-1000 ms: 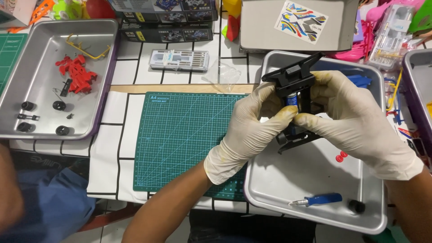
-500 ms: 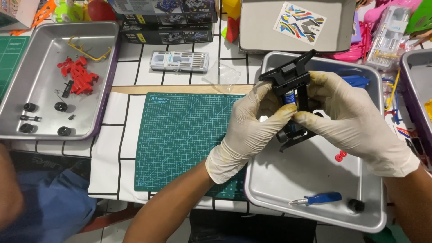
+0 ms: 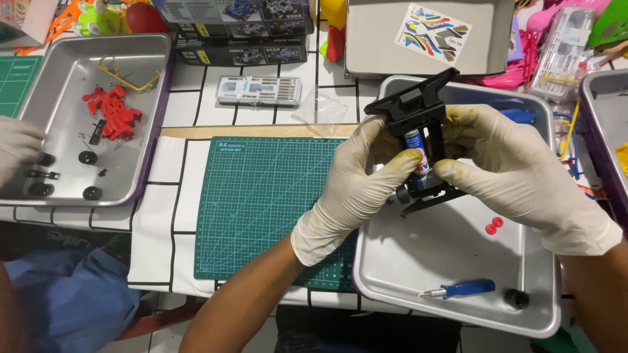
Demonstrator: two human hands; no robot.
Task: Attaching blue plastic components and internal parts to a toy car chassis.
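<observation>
Two gloved hands meet right of centre in the frame, over a metal tray. Our left hand and right hand are both closed around a black toy car chassis, held tilted on end, thumbs pressing a battery in its middle. We judge the chassis light, stiff plastic with thin struts that could snap — best gripped by its solid side rails, as now. The gloves may slip on smooth plastic. Low in the tray lie a blue screwdriver and a black wheel. At far left, another person's gloved hand reaches into a second tray holding red parts.
</observation>
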